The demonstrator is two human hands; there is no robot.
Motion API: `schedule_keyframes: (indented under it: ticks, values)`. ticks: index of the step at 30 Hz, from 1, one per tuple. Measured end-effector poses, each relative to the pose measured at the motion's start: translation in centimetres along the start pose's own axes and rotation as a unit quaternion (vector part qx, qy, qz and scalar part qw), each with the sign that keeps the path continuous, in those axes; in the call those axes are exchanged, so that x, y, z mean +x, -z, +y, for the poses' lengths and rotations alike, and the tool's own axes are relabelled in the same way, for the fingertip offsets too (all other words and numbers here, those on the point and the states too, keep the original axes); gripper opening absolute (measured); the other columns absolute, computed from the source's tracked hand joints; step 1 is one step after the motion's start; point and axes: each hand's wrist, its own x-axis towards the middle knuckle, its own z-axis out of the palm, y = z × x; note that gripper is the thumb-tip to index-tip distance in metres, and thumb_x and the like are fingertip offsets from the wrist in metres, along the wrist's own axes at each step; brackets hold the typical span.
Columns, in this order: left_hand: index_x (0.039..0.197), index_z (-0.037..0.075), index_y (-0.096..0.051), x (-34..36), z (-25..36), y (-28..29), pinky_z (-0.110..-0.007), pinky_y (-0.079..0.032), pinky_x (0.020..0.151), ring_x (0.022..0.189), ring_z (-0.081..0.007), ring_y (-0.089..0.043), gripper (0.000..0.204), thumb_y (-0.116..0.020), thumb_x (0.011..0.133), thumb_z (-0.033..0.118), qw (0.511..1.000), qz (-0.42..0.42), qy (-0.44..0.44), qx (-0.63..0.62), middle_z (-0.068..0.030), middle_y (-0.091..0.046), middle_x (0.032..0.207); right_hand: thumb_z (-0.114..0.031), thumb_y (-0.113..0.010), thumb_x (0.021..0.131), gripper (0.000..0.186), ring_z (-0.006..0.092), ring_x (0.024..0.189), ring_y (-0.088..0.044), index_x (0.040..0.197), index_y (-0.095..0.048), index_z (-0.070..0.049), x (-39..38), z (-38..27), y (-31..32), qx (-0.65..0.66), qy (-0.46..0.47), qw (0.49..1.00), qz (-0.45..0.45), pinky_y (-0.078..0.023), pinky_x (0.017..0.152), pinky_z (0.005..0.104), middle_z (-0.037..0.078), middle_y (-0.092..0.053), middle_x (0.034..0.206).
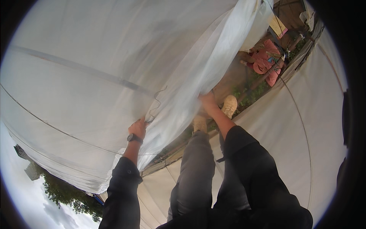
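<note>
While the left hand (138, 128) grips a wavy wire (156, 104) left of centre, right hand (208, 102) blurred against white sheeting (183, 93) mid-frame, grip unclear

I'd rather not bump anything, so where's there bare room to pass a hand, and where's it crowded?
The patch of brown ground looks bare between the translucent sheet, the right boot, the green plants and the person in pink. It's crowded around that person, beside a brown pole, and near the left hand, where a wavy wire shows against the sheet.
</note>
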Motion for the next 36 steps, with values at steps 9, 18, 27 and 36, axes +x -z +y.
schedule_keyframes:
  ticks: [9,18,27,36]
  values:
    - [0.101,0.012,-0.060,-0.4,0.2,0.0,-0.051,-0.054,0.073,0.094,-0.0367,-0.071,0.020,-0.068,0.096,0.030,0.999,0.002,0.004,-0.050,-0.0104,-0.073,0.098,-0.023,-0.079,0.094,0.049,0.0255,0.102,-0.069,0.125,-0.062,0.011,3.0,4.7,4.3,-0.092,-0.044,0.994,-0.023,-0.056,0.088,0.0391,0.019,-0.072,0.116]
    - [0.103,0.013,-0.061,0.0,-0.1,-0.5,-0.051,-0.055,0.074,0.095,-0.0358,-0.071,0.018,-0.068,0.096,0.028,0.996,0.018,-0.012,-0.083,-0.0100,-0.073,0.099,-0.031,-0.080,0.091,0.048,0.0285,0.073,-0.076,0.106,-0.068,0.014,-1.6,-3.0,6.8,-0.264,-0.102,0.957,-0.068,-0.060,0.056,0.0379,0.022,-0.074,0.088]
    - [0.105,0.016,-0.067,0.1,0.0,-0.9,-0.049,-0.056,0.075,0.093,-0.0331,-0.073,0.014,-0.068,0.093,0.024,0.995,0.029,-0.006,-0.094,-0.0098,-0.074,0.097,-0.016,-0.073,0.091,0.014,0.0274,0.078,-0.069,0.091,-0.068,-0.002,-3.5,-13.5,9.3,-0.353,0.283,0.875,0.173,-0.054,0.070,0.0386,0.010,-0.071,0.086]
    - [0.108,0.014,-0.064,0.3,-0.1,-1.3,-0.050,-0.056,0.075,0.093,-0.0357,-0.073,0.019,-0.067,0.097,0.029,0.996,0.038,-0.026,-0.070,-0.0136,-0.075,0.098,-0.004,-0.069,0.081,0.038,0.0289,0.129,-0.054,0.118,-0.065,-0.012,-6.6,-16.0,1.7,-0.624,0.579,0.517,0.087,-0.036,0.115,0.0520,0.007,-0.060,0.130]
